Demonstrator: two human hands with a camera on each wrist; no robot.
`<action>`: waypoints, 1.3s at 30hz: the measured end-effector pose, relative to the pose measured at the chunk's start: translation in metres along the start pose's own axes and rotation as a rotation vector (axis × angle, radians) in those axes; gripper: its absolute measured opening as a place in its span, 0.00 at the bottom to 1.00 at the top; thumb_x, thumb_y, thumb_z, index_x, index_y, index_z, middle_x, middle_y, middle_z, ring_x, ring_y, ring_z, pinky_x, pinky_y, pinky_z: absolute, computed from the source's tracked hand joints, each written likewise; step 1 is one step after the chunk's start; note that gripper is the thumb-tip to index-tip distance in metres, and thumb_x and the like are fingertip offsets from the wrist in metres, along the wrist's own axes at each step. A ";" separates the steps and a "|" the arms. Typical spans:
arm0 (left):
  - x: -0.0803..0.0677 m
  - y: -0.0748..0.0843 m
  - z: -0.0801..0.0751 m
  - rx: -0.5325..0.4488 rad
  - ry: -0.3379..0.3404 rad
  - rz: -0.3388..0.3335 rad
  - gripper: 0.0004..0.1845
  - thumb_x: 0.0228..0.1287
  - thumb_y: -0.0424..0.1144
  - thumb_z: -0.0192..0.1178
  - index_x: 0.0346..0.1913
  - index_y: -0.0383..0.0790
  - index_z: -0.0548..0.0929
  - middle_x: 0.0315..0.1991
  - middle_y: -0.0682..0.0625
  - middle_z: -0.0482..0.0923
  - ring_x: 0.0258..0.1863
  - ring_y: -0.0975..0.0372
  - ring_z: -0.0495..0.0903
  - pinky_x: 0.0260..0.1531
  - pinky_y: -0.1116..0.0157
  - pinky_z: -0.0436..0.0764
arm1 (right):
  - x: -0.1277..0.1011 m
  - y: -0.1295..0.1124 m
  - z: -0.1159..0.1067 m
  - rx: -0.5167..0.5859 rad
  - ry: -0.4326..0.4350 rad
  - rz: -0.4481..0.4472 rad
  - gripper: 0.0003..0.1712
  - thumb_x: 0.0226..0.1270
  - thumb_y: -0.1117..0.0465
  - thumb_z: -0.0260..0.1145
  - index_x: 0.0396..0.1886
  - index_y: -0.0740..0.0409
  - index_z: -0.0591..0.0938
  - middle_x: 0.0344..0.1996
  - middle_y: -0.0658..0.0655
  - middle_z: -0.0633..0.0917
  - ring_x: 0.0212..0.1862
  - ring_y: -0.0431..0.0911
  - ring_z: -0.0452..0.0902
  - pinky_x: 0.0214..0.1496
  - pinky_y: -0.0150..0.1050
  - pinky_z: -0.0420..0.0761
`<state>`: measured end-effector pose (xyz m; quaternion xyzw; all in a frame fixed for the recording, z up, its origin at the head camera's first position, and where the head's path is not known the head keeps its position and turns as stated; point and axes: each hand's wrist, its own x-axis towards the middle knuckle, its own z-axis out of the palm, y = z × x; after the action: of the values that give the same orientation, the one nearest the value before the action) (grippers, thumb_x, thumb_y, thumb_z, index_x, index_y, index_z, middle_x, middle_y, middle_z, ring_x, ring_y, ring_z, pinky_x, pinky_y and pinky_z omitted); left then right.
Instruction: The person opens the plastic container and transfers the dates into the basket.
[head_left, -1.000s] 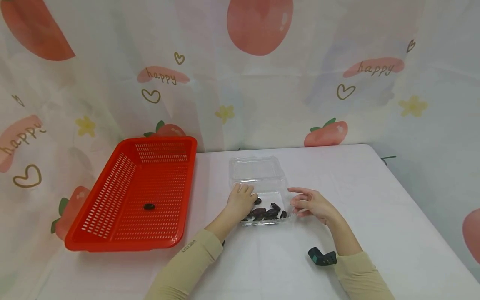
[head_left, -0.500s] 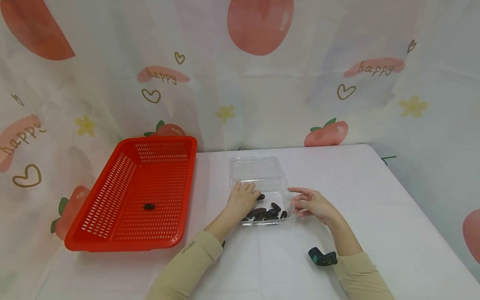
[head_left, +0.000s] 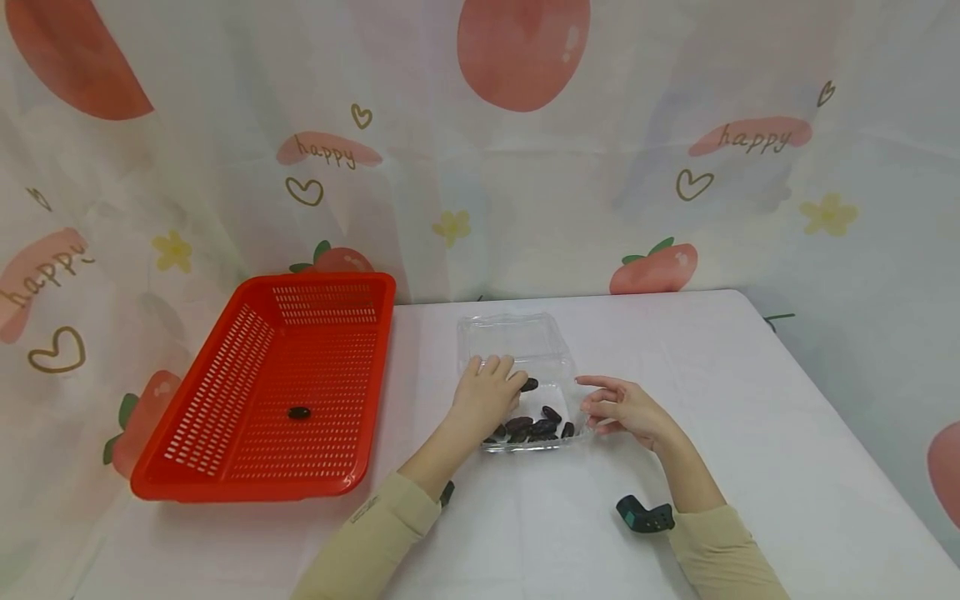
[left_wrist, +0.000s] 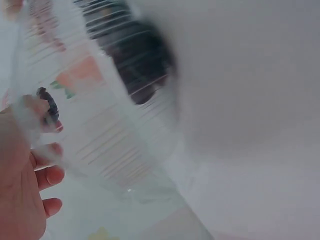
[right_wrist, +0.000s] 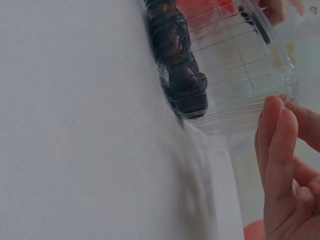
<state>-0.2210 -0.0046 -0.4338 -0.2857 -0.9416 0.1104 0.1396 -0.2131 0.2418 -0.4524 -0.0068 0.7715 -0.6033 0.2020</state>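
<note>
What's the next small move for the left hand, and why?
Probably lift the left hand clear of the box and carry its date left to the basket. The date is pinched at its fingertips, above the dates left in the box; one date already lies in the basket. The right hand rests at the box's right edge.

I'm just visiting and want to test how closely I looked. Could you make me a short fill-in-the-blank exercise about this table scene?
1. The left hand pinches one dark ____ above the clear plastic box.
2. The basket left of the box is coloured ____.
3. The number of dark fruits lying in the basket is ____.
4. The right hand rests at the box's ____ side.

Missing words: date; red; one; right
</note>
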 end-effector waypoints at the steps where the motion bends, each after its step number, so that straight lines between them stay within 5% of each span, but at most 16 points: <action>1: -0.001 -0.002 -0.004 -0.003 0.013 -0.007 0.10 0.66 0.52 0.47 0.45 0.56 0.72 0.43 0.56 0.67 0.43 0.63 0.67 0.45 0.64 0.66 | 0.000 0.000 0.000 0.001 0.001 0.001 0.34 0.59 0.63 0.65 0.64 0.64 0.64 0.30 0.55 0.80 0.28 0.42 0.77 0.30 0.34 0.80; 18: -0.026 -0.041 -0.058 -0.077 0.300 -0.196 0.05 0.62 0.45 0.55 0.39 0.51 0.74 0.35 0.50 0.69 0.35 0.58 0.67 0.37 0.62 0.63 | 0.001 0.000 0.000 0.015 -0.018 -0.009 0.36 0.58 0.62 0.65 0.65 0.65 0.63 0.30 0.54 0.80 0.28 0.41 0.78 0.30 0.34 0.80; 29: -0.059 -0.070 -0.083 -0.165 0.242 -0.350 0.08 0.61 0.43 0.57 0.42 0.48 0.76 0.35 0.47 0.67 0.38 0.55 0.65 0.40 0.58 0.64 | 0.001 0.000 -0.001 0.022 -0.024 -0.013 0.36 0.58 0.62 0.65 0.65 0.65 0.62 0.29 0.53 0.80 0.28 0.41 0.78 0.31 0.34 0.80; 39: -0.089 -0.093 -0.081 -0.194 0.195 -0.438 0.10 0.61 0.41 0.58 0.43 0.43 0.73 0.38 0.43 0.65 0.38 0.52 0.64 0.40 0.55 0.64 | 0.002 0.001 -0.001 0.016 -0.018 -0.008 0.36 0.58 0.62 0.66 0.65 0.65 0.63 0.30 0.54 0.80 0.28 0.41 0.78 0.31 0.34 0.80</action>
<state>-0.1707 -0.1203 -0.3485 -0.0963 -0.9693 -0.0412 0.2225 -0.2148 0.2427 -0.4539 -0.0135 0.7648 -0.6101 0.2066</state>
